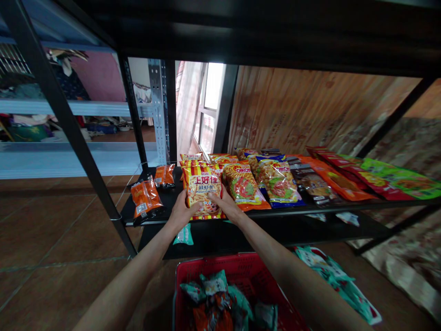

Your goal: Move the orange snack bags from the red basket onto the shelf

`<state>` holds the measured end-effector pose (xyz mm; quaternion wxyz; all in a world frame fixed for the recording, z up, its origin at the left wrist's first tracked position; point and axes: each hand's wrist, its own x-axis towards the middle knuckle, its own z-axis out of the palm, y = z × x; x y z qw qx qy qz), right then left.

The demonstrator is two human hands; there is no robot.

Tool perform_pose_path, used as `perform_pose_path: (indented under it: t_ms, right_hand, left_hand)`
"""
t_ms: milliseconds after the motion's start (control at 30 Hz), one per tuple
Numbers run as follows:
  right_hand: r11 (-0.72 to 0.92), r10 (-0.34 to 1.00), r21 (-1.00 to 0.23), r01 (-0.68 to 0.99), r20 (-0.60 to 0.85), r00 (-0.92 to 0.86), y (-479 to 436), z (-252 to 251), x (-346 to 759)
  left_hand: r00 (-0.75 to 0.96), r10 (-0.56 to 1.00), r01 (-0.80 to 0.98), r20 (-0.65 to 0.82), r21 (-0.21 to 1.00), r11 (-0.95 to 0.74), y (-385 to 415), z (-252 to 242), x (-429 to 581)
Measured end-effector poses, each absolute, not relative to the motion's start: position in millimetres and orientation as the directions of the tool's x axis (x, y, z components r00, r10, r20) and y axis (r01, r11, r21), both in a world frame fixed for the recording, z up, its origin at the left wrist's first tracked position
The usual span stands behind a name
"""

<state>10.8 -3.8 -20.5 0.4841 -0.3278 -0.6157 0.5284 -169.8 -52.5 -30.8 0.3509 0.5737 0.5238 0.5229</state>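
Note:
Both hands hold one yellow and red striped prawn cracker bag (202,191) at the front edge of a black shelf (165,198). My left hand (181,212) grips the bag's lower left side, fingers curled round it. My right hand (227,205) grips its lower right side the same way. More bags of the same kind lie stacked behind it. To its right lies an orange snack bag (244,186), then a blue one (278,181).
Two small orange packets (146,198) lie at the shelf's left end. Long orange, red and green packs (372,177) fill the right end. A red basket (248,271) with teal and orange packets sits below. Teal packets (339,280) lie on the lower shelf. Black shelf posts (69,124) stand left.

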Motion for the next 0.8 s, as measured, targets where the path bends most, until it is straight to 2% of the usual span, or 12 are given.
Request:
perform_pose_path:
  t_ms: [300,533,800]
  right_hand:
    - [0.248,0.925,-0.968,-0.038,0.249,-0.287,-6.1,-18.1,8.3]
    - [0.243,0.924,-0.968,-0.069,0.253,-0.287,-3.5,-17.6,5.9]
    - [0.226,0.939,-0.973,-0.039,0.229,-0.255,1.5,-18.2,2.4]
  left_hand:
    - [-0.116,0.953,0.159,0.282,0.952,-0.262,-43.1,-30.0,-171.7]
    - [-0.112,0.941,0.223,0.319,0.931,-0.289,-37.8,-28.1,-173.8]
    - [-0.100,0.978,0.169,0.182,0.972,-0.163,-38.9,-21.4,-173.3]
